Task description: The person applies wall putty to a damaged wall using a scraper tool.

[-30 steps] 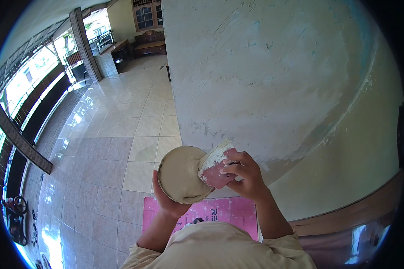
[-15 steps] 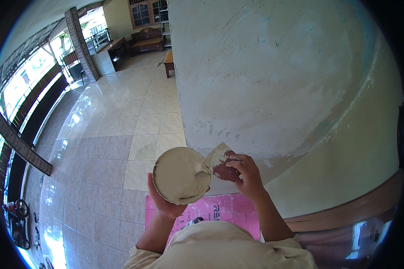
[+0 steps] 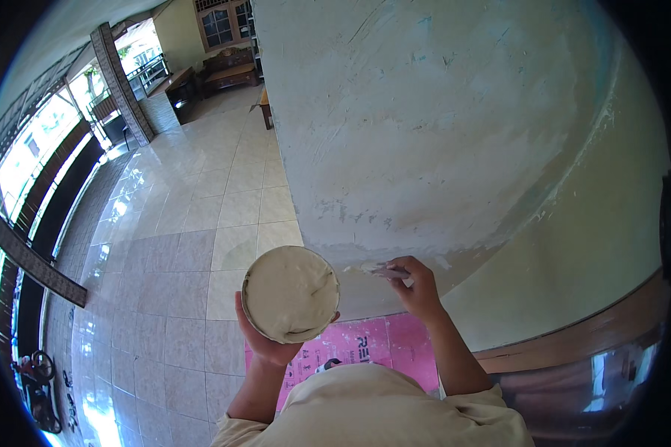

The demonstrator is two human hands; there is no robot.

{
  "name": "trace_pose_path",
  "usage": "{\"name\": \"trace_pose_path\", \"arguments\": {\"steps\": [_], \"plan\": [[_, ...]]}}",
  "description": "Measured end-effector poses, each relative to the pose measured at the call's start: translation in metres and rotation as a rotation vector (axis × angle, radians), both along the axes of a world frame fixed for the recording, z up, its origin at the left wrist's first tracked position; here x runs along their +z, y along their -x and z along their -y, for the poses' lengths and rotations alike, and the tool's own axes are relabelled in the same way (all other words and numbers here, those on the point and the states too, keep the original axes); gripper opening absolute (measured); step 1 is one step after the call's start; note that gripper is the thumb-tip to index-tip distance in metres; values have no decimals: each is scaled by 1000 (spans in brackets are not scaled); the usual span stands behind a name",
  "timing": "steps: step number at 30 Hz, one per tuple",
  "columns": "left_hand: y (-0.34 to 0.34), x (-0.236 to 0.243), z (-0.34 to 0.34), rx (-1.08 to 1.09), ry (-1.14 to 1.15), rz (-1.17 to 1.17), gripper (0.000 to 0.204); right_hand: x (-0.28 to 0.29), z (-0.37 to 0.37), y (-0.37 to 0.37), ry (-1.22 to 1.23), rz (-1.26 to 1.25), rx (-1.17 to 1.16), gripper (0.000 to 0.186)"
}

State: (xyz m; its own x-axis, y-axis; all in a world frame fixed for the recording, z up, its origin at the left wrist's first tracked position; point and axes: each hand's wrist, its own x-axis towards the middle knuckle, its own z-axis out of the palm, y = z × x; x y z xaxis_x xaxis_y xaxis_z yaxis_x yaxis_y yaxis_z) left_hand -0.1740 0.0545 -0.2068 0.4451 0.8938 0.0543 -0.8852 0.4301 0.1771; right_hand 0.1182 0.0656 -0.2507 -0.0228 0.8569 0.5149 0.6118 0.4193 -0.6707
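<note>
My left hand (image 3: 270, 344) wraps round the underside of a round tub of beige putty (image 3: 289, 294), which I hold up in front of me. The putty fills it close to the rim, with a scooped hollow and ridges on its right and near side. To the right of the tub, my right hand (image 3: 416, 284) grips a flat reddish-brown putty scraper (image 3: 392, 271), seen nearly edge-on. Pale putty clings to its far end. The scraper is apart from the tub and in front of the patchy plastered wall (image 3: 425, 149); whether it touches the wall I cannot tell.
A pink printed sheet (image 3: 395, 343) lies on the floor below me, by the wall's foot. Tiled floor (image 3: 179, 261) stretches left and ahead. A wooden bench (image 3: 230, 71) and pillar (image 3: 123, 82) stand far off. At lower left is a motorcycle (image 3: 37, 387).
The scraper has come out of the putty and turned edge-on, away from the tub. The tub has shifted slightly left. The view has turned a little.
</note>
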Motion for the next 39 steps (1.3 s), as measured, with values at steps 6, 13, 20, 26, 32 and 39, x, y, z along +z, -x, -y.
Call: {"name": "trace_pose_path", "arguments": {"steps": [6, 13, 20, 26, 32, 39], "plan": [[0, -10, -10, 24, -24, -100, 96, -52, -9, 15, 562, -921, 105, 32], [3, -15, -11, 13, -4, -72, 96, 17, -35, 11, 293, -1066, 210, 44], [1, -12, -7, -12, -57, 101, 93, 182, -55, -35, -602, -466, 83, 47], [-3, -20, -14, 45, -223, -125, 91, 326, -53, -82, -903, -164, -209, 46], [-5, -20, -17, 70, -228, -106, 91, 422, -55, -105, -991, 160, -530, 51], [-9, -15, -13, 109, -243, -100, 91, 478, -80, -101, -873, 363, -613, 72]]}}
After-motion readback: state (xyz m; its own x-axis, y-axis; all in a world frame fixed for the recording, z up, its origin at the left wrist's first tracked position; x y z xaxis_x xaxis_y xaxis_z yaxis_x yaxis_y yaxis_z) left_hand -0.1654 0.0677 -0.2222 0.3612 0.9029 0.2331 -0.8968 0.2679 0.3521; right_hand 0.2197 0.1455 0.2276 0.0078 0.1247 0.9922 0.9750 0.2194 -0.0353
